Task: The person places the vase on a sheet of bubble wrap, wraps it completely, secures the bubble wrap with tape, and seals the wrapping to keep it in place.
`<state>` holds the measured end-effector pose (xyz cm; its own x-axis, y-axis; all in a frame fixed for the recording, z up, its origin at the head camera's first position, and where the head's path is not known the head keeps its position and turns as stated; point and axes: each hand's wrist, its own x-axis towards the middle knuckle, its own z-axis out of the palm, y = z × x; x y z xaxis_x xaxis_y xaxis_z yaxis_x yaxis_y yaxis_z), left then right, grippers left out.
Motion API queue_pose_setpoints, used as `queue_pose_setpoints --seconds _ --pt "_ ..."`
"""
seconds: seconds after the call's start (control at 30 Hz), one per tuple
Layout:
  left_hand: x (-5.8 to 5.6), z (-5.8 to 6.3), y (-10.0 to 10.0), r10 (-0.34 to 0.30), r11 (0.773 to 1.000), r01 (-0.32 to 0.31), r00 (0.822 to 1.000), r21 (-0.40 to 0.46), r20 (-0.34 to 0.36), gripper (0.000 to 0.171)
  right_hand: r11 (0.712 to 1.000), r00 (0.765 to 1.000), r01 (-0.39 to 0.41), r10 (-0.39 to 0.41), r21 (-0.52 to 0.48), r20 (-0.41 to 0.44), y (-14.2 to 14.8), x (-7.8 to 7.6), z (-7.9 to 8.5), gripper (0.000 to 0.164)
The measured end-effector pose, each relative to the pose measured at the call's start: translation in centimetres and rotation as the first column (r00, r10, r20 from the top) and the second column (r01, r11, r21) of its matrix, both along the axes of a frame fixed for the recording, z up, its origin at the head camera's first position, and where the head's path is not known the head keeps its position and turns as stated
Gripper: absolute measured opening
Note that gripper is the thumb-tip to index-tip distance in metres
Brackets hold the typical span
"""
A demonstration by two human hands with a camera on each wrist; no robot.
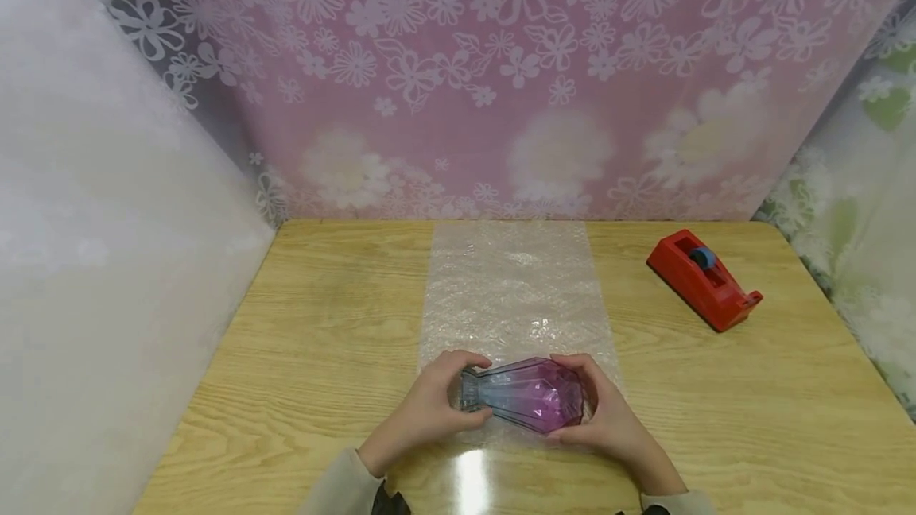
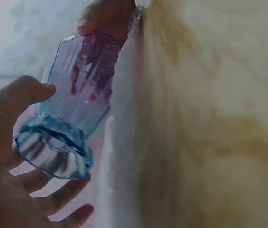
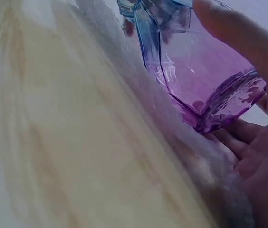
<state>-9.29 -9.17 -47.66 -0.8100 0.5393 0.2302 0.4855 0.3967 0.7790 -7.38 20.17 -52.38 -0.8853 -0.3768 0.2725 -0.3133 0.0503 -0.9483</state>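
Observation:
A faceted glass vase, blue at the mouth and purple toward the base, lies on its side on a sheet of bubble wrap. My left hand curves round the mouth end, thumb on one side and fingers on the other. The flared blue rim of the vase shows between thumb and fingers in the left wrist view. At the purple base, my right hand holds the vase, its thumb along the near side. Part of the right fingers is hidden behind the glass.
A red tape dispenser with a blue roll stands at the right rear of the wooden table. The bubble wrap runs to the table's back edge. A pink floral curtain hangs behind, with pale cloth at both sides.

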Motion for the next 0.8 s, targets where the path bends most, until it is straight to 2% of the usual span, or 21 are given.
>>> queue_pose_setpoints --seconds 0.03,0.07,0.1,0.17,0.23,0.27,0.3,0.4,0.47,0.57,0.67,0.8 --pt "0.1 0.4 0.2 -0.006 0.998 0.001 0.995 -0.056 -0.098 0.062 1.0 1.0 -0.008 0.008 -0.002 0.003 0.0 0.0 0.0 0.098" --pt "0.2 0.9 0.4 -0.015 0.994 -0.007 0.98 -0.113 -0.198 0.064 1.0 1.0 -0.014 0.014 -0.001 0.006 -0.1 0.0 0.1 0.098" --pt "0.3 1.3 0.7 -0.03 0.985 -0.024 0.951 -0.17 -0.307 0.067 1.0 1.0 -0.018 0.018 -0.001 0.007 -0.1 0.0 0.1 0.098" --pt "0.6 2.1 1.5 -0.068 0.962 -0.066 0.882 -0.264 -0.467 0.073 1.0 1.0 -0.023 0.023 0.0 0.003 -0.1 -0.1 0.1 0.098" --pt "1.2 2.7 2.4 -0.121 0.925 -0.115 0.813 -0.362 -0.569 0.082 1.0 1.0 -0.025 0.025 0.003 -0.004 0.0 -0.1 0.1 0.098" --pt "1.5 2.9 2.9 -0.153 0.901 -0.136 0.79 -0.413 -0.594 0.087 1.0 1.0 -0.027 0.027 0.003 -0.006 0.0 -0.1 0.0 0.097" --pt "1.8 3.0 3.3 -0.188 0.874 -0.149 0.774 -0.462 -0.604 0.093 1.0 1.0 -0.029 0.029 0.001 -0.008 0.0 -0.1 0.0 0.097" --pt "2.9 2.7 4.6 -0.268 0.803 -0.152 0.772 -0.577 -0.577 0.103 0.999 0.999 -0.035 0.035 0.01 -0.007 0.1 0.0 0.0 0.095" --pt "3.4 2.3 5.3 -0.289 0.777 -0.147 0.78 -0.612 -0.554 0.107 0.999 0.999 -0.037 0.037 0.017 -0.004 0.1 0.1 -0.1 0.094" --pt "3.8 1.7 6.0 -0.286 0.764 -0.172 0.774 -0.622 -0.565 0.112 0.999 1.0 -0.029 0.029 0.032 -0.006 0.1 0.1 -0.1 0.093" --pt "4.0 1.2 6.5 -0.278 0.761 -0.217 0.744 -0.612 -0.608 0.111 0.999 1.0 -0.03 0.03 0.032 -0.005 0.2 0.1 -0.2 0.093" --pt "3.9 0.8 6.9 -0.27 0.758 -0.266 0.702 -0.595 -0.659 0.099 0.999 0.999 -0.044 0.044 0.006 -0.001 0.1 0.0 -0.3 0.092"
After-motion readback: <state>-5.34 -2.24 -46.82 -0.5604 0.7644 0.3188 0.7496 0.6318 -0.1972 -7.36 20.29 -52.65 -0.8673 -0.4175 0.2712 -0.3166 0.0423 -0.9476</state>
